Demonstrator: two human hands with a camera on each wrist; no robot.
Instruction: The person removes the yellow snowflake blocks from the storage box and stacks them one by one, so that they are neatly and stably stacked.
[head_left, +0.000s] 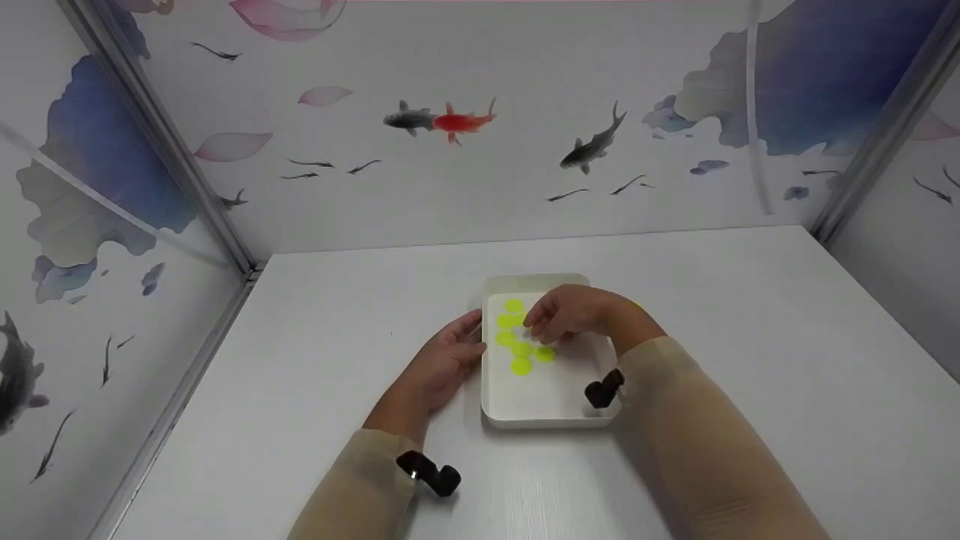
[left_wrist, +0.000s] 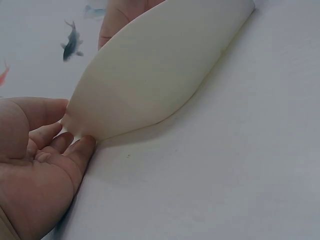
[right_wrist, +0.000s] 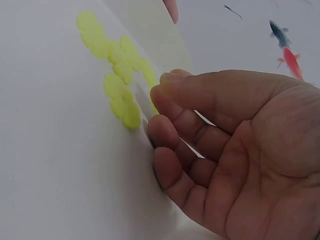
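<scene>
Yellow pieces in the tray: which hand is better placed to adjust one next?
Right, I'd judge. The right hand is over the tray, its fingertips close beside the yellow pieces. The left hand is outside, touching the tray's left wall, so it seems better suited to steadying.

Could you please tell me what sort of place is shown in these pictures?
Probably a small booth arranged for tabletop work: a plain white, flat-topped table stands enclosed by flat white panels printed with fish and petals, with straight grey, metal-looking posts at the corners.
</scene>
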